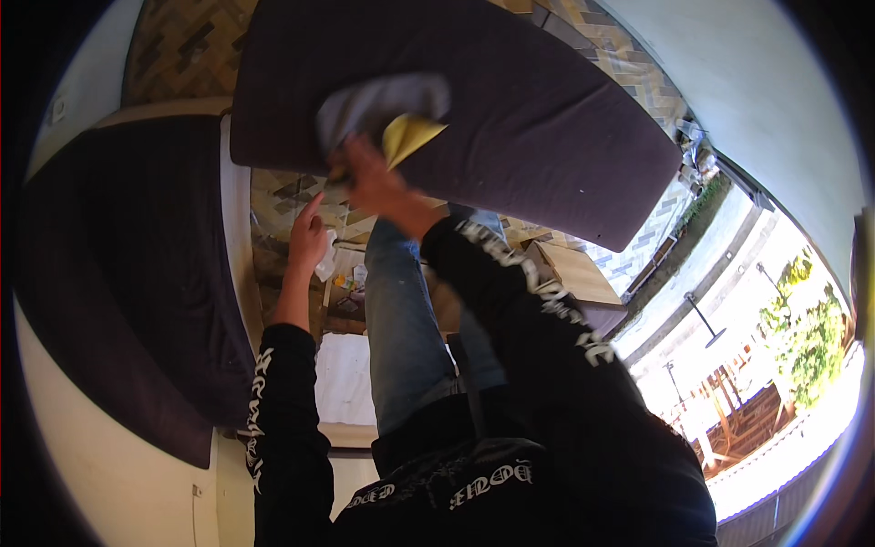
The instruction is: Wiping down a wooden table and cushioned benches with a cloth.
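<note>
My right hand (376,181) is blurred by motion and grips a cloth (383,102) with a grey part and a folded yellow flap (410,137). This cloth is over the near edge of a wide, dark, fabric-covered surface (437,55); whether it touches is hidden by the blur. Lower and to the left, my left hand (309,236) hovers near that edge, its index finger pointing forward and the others curled. I see nothing in it. A white plastic bag (327,256) shows just beyond its wrist side.
A second dark fabric-covered piece (137,273) stands along the left. Between my legs and it are an open box or drawer (342,308) with small items. A wooden cabinet (577,273) is at the right, beside patterned floor tiles (636,280) and an opening to the outdoors.
</note>
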The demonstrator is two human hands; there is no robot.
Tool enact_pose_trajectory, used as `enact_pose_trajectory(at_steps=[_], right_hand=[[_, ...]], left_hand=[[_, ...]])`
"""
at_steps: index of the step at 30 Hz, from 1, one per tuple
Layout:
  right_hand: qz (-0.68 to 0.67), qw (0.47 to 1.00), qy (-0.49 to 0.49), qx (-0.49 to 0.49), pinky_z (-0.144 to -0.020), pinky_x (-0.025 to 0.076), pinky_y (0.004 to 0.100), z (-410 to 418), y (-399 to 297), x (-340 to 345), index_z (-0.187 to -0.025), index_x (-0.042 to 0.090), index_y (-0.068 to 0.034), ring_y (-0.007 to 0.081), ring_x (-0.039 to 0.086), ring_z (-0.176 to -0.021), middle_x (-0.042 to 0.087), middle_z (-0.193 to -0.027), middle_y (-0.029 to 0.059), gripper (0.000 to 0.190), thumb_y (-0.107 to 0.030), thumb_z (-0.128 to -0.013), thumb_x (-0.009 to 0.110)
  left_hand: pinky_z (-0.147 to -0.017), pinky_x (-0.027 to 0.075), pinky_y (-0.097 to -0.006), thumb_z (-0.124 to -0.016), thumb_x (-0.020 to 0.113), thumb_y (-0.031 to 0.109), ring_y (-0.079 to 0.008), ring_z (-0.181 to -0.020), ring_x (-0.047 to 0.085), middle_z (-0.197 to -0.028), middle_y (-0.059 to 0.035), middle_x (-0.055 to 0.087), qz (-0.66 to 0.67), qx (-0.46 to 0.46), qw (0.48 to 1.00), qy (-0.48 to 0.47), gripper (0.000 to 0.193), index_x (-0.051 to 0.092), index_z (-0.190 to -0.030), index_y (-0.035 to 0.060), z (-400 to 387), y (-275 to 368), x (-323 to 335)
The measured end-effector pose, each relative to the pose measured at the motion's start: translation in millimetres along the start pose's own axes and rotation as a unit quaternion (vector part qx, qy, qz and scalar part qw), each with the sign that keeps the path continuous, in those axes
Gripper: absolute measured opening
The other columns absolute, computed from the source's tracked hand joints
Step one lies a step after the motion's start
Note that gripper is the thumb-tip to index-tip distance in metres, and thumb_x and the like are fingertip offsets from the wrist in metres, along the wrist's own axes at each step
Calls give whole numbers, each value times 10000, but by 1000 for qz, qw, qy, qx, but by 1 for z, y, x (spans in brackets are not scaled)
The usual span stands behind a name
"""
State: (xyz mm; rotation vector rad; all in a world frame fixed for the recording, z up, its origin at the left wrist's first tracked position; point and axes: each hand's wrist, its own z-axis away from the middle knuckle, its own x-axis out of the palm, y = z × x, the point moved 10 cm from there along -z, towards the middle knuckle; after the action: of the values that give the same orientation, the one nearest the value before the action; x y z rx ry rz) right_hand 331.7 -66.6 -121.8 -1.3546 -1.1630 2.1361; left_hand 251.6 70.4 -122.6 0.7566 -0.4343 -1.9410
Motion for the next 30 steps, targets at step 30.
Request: enact_pose_trajectory(at_steps=[30], right_hand=[[-215,960,-94,152,-954,444,398,157,-197,-191,-1379,387,-97,341,568,-1123,558,-1257,171,509,-273,-929,547]], left_hand=[[-764,426,-318,-940,536,267,-183,-866,536,-942,-104,578,220,222,946,81,288,566,-1023,-7,168,251,-100]])
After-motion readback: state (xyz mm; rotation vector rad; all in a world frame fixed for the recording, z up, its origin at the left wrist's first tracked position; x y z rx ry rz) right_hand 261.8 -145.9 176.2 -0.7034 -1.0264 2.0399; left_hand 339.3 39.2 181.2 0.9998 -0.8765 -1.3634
